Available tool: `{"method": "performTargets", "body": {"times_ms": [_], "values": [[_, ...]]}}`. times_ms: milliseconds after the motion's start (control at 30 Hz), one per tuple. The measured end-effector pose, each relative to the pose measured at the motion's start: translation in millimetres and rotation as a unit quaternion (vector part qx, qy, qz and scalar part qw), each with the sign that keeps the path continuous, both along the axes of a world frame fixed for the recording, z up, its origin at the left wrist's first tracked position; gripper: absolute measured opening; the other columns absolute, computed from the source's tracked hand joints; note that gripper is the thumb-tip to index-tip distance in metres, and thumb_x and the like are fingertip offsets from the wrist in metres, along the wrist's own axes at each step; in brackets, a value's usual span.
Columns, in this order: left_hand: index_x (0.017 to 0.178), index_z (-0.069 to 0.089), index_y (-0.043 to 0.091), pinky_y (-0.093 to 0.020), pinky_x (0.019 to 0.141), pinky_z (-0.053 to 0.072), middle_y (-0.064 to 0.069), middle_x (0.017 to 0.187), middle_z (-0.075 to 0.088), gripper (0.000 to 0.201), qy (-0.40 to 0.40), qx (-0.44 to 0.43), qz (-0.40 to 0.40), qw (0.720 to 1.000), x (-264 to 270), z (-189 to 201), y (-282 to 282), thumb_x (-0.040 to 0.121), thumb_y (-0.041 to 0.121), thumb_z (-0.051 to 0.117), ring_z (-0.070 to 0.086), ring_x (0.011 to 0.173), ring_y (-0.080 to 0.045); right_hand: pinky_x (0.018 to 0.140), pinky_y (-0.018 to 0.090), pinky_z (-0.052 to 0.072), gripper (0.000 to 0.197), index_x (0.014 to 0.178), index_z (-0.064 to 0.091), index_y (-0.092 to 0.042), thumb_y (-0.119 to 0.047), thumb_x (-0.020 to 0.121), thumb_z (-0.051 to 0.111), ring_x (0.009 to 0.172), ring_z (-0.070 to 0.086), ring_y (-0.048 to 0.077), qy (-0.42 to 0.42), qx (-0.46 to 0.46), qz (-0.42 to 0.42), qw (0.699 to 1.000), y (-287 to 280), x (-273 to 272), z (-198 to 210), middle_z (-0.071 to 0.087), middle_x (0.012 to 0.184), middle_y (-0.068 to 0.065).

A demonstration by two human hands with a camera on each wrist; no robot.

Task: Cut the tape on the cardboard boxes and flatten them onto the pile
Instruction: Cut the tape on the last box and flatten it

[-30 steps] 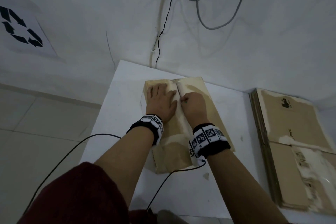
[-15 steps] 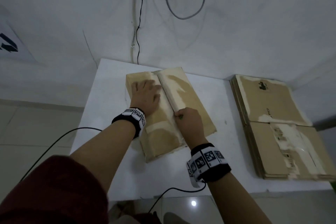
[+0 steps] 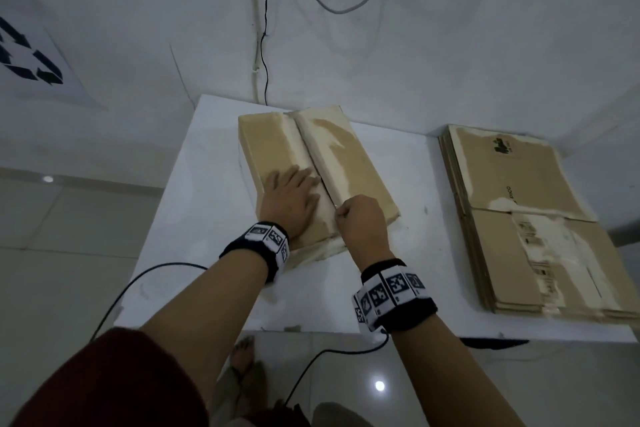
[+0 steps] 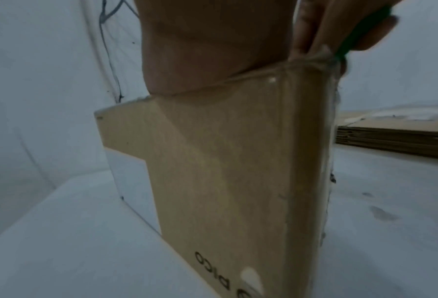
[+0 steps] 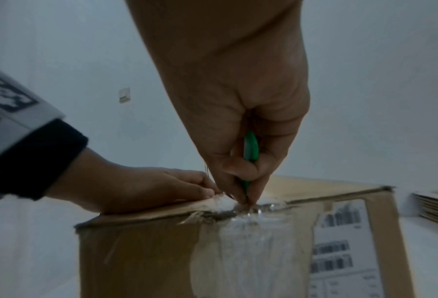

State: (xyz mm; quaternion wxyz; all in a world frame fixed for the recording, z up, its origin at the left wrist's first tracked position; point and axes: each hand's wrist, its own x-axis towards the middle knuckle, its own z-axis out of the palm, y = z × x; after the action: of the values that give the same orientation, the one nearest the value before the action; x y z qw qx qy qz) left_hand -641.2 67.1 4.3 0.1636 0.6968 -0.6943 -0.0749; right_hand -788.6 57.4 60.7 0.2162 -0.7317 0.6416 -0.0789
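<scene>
We're at the near end of the seam now. Our right hand [image 3: 362, 218] is a tight fist around the green cutter [image 5: 250, 146], its tip buried in the clear tape [image 5: 240, 225] right where the top of the cardboard box [image 3: 349, 163] meets its front face. A second ago that fist was up near the far end of the seam, half a second ago it was midway, and here it sits at the front lip. So the blade has run the whole length of the top, and the two flaps already show a dark gap between them behind the cutter.

Our left hand [image 3: 292, 199] lies flat on the left flap, fingers straight and spread, pressing down and gripping nothing. It has slid back toward us along with the cut.

The box sits on the white desk [image 3: 194, 218], still standing at full height, near the middle. Well off to the right lies the pile [image 3: 512, 218] of flattened cartons, also on the desk.

What it means, as we judge it: the top seam is all but free, and only the strip of tape folded down over the front face, beside the barcode label [image 5: 340, 242], holds the flaps. Once that strip parts, the flaps should lift, but the underside may still need cutting before this box can collapse and join the pile.
</scene>
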Motion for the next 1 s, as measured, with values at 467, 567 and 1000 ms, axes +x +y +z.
{"method": "performTargets", "body": {"times_ms": [467, 567, 1000], "values": [[0.125, 0.058, 0.028, -0.043, 0.100, 0.028, 0.003, 0.129, 0.056, 0.052, -0.032, -0.035, -0.166, 0.985, -0.8, 18.4, 7.6, 0.094, 0.046, 0.020, 0.051, 0.119, -0.021, 0.043, 0.017, 0.028, 0.010, 0.098, 0.062, -0.018, -0.012, 0.096, 0.055, 0.049, 0.041, 0.007, -0.132, -0.075, 0.002, 0.988, 53.1, -56.0, -18.0, 0.054, 0.065, -0.005], [0.132, 0.051, 0.032, -0.038, 0.101, 0.028, 0.005, 0.134, 0.049, 0.069, -0.041, 0.021, -0.211, 0.976, -0.9, 24.5, 1.7, 0.083, 0.067, 0.017, 0.044, 0.123, -0.018, 0.044, 0.024, 0.031, 0.008, 0.093, 0.061, -0.018, -0.012, 0.095, 0.056, 0.046, 0.041, 0.007, -0.117, -0.087, -0.006, 0.989, 44.2, -58.7, -19.1, 0.060, 0.065, 0.002], [0.106, 0.053, 0.017, -0.032, 0.084, 0.034, 0.002, 0.109, 0.051, 0.074, -0.074, 0.100, -0.282, 0.951, -28.4, 53.6, -39.1, 0.058, 0.069, 0.074, 0.043, 0.100, -0.018, 0.074, 0.033, 0.054, 0.025, 0.084, 0.068, -0.024, -0.001, 0.087, 0.059, 0.080, 0.064, 0.009, -0.152, -0.038, -0.056, 0.986, 10.5, -74.1, -12.8, 0.072, 0.090, -0.010]]}}
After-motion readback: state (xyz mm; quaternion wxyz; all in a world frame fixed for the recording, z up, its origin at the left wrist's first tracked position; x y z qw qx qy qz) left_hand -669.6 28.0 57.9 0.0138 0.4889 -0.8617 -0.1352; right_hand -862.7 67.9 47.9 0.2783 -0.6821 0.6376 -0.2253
